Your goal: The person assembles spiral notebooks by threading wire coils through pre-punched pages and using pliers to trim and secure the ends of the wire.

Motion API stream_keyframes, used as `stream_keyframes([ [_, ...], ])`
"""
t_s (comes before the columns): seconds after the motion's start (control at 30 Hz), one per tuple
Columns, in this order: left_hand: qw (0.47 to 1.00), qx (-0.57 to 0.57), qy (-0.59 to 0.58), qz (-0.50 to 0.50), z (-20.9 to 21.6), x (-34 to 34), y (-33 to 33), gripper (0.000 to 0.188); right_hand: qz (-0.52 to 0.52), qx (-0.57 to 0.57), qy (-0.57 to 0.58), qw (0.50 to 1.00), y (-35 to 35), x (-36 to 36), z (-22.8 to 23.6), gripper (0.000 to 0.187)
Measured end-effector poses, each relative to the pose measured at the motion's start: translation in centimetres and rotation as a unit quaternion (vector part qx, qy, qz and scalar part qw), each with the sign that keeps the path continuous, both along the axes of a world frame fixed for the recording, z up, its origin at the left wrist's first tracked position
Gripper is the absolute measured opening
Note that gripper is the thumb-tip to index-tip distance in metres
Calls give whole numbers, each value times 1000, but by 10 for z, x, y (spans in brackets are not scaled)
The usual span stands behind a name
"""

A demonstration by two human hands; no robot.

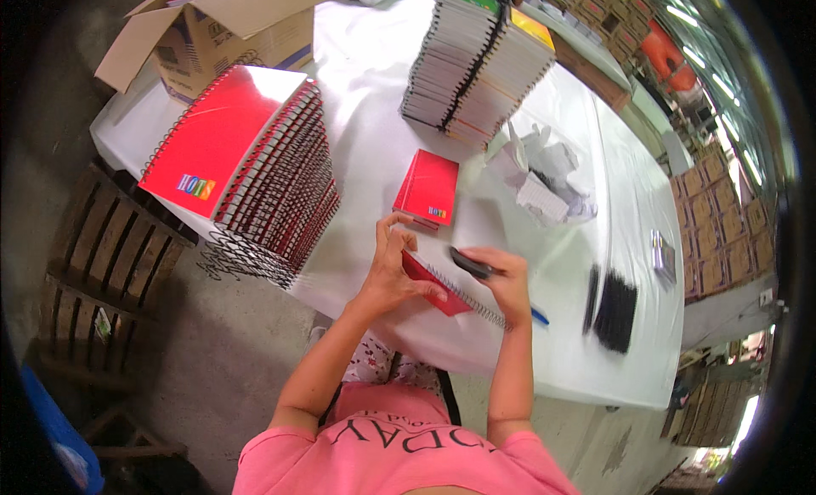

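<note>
Head view, left hand (393, 272) pinching red spiral notebook (453, 304), right hand (507, 279) curled around black tool (467, 264)

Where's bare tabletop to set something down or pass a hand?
Free: white table between the tall red stack and the far white-paged stack; also between crumpled paper, black coils and the right hand. Crowded: around both hands, a held red notebook, a black tool, small red notebooks beyond the left hand, a slim blue item by the right wrist.
</note>
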State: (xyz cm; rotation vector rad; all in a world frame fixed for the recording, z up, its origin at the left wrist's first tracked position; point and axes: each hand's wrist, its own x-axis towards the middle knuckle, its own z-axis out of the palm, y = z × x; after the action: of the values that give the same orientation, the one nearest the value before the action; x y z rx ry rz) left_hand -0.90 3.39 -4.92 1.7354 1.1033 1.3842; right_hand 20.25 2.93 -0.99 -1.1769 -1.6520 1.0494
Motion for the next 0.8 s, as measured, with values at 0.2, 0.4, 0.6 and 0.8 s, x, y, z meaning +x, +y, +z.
stream_keyframes([
  [0.2, 1000, 15, -16, -17, -7, 0, 7, 90, 66, 8, 17, 998, 4, -10, 8, 34],
  [0.4, 1000, 11, -13, -24, -9, 0, 8, 92, 42, 7, -64, 997, 19, -21, 8, 39],
  [0.6, 998, -48, -19, -47, -13, 1, 7, 92, 109, 14, -48, 993, 11, -35, 17, 48],
  [0.8, 997, -52, -26, -41, 4, -3, -1, 63, -121, 83, -153, 977, 9, 19, 12, 40],
])
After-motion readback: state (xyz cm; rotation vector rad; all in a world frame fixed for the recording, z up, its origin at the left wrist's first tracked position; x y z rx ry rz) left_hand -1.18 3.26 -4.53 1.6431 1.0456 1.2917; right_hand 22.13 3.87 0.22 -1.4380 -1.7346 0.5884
